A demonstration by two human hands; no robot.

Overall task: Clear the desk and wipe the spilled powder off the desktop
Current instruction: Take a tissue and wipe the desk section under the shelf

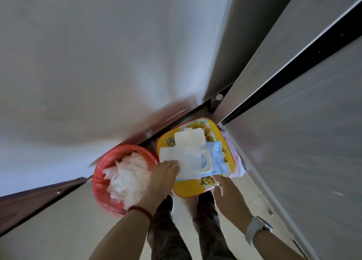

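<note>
I look straight down at the floor. A blue pack of wet wipes (216, 158) with its white lid (189, 139) flipped open lies on a yellow tin box (188, 188) printed with round snacks. My left hand (163, 174) pinches a white wet wipe (185, 162) that hangs out of the pack. My right hand (227, 195) hovers at the box's near right edge, fingers apart, touching nothing that I can see. The desk and the spilled powder are out of view.
A red bin (103, 181) full of crumpled white tissues (129, 179) stands to the left of the box. White cabinet panels (293, 142) with a dark gap rise on the right, a white wall (98, 73) ahead. My legs (166, 230) stand below.
</note>
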